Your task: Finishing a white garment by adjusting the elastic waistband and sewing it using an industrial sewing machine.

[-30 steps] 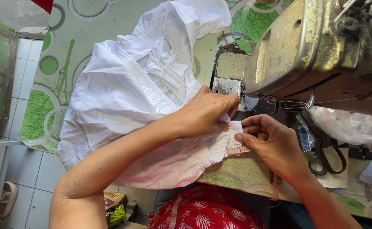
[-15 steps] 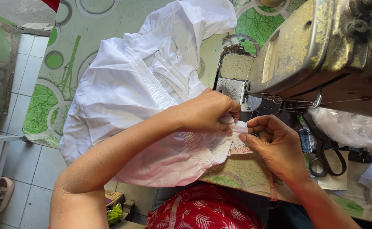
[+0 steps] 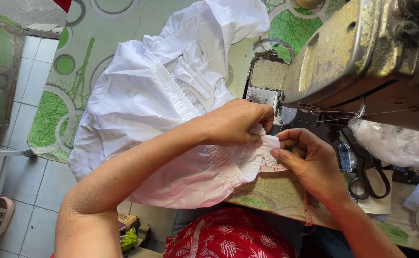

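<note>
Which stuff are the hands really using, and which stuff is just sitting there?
In use:
- left hand, pinching the white garment
- right hand, holding the garment's gathered edge
- measuring tape at that edge
- sewing machine, just above both hands

Just lying about:
- black scissors
- clear plastic bag
- green patterned table cover
- sandal on the floor

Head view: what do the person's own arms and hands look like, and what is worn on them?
Both forearms are bare, with no sleeve in view. The left hand and right hand wear no gloves; no ring, watch or bracelet shows. Fingernails look short and unpainted. No marks are visible.
</note>
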